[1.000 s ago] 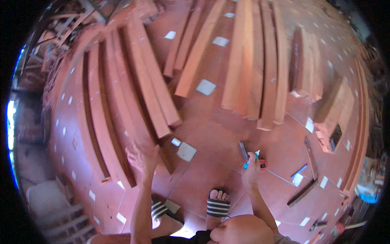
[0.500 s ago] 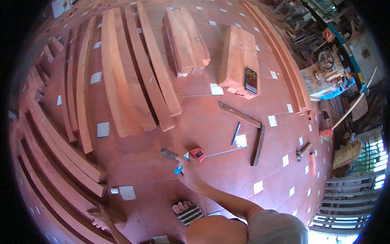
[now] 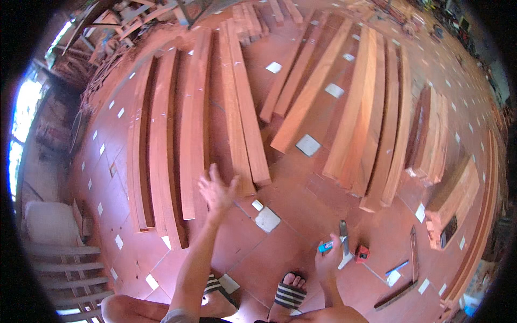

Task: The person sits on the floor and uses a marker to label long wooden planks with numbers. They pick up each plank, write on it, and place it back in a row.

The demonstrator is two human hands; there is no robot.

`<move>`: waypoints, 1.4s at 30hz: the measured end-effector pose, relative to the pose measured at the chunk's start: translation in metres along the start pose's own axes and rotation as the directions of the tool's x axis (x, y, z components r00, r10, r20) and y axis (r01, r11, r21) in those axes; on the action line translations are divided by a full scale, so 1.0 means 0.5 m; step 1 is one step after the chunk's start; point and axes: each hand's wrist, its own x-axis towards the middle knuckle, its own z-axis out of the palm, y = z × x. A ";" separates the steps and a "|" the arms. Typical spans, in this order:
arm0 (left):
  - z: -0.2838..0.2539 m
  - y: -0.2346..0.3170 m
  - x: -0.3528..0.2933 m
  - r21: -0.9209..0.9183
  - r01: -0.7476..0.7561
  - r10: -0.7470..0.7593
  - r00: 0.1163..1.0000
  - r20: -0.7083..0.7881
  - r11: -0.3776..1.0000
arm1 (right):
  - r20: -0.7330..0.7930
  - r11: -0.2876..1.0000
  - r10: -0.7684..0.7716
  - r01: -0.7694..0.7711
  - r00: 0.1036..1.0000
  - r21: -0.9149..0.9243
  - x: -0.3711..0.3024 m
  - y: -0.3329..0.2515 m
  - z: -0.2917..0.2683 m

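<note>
My left hand point(image 3: 217, 189) is raised with its fingers spread over the near ends of the left-hand wooden beams point(image 3: 195, 134). It holds nothing, and whether it touches the wood I cannot tell. On the right, my right hand point(image 3: 327, 262) is closed around a small turquoise object point(image 3: 326, 246), too small to name surely. Just beyond those fingers lies a flat, dark, blade-shaped tool point(image 3: 343, 228), partly hidden by the hand. A red tape measure point(image 3: 362, 254) sits to its right on the tiled floor.
More long beams point(image 3: 350, 118) lie ahead and right. Short thick blocks point(image 3: 455, 196) at far right carry a phone point(image 3: 448, 232). A blue pen point(image 3: 397, 267) lies by a dark try square point(image 3: 413, 264). My striped sandals point(image 3: 291, 293) are below. A slatted bench point(image 3: 70, 266) stands left.
The view has swung left. My left hand has come off a beam's end and opened above the beams. My right hand still holds the turquoise object near the tape measure.
</note>
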 end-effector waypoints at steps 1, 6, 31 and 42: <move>0.012 0.033 -0.004 -0.047 0.018 -0.017 0.999 0.028 0.999 | 0.023 1.000 -0.006 0.006 1.000 0.011 -0.004 0.001 0.006; 0.013 0.189 0.017 -0.082 0.150 -0.130 0.969 0.208 0.985 | 0.049 0.997 -0.069 0.067 0.996 0.034 0.000 -0.029 0.021; -0.033 0.041 -0.255 -0.204 0.294 -0.223 0.923 0.312 0.934 | 0.104 0.954 -0.239 0.213 0.965 0.212 0.028 -0.138 0.107; -0.034 -0.043 -0.325 -0.827 0.407 -0.019 0.901 0.434 0.387 | 0.319 0.892 -0.225 0.063 0.920 0.448 -0.058 -0.223 0.142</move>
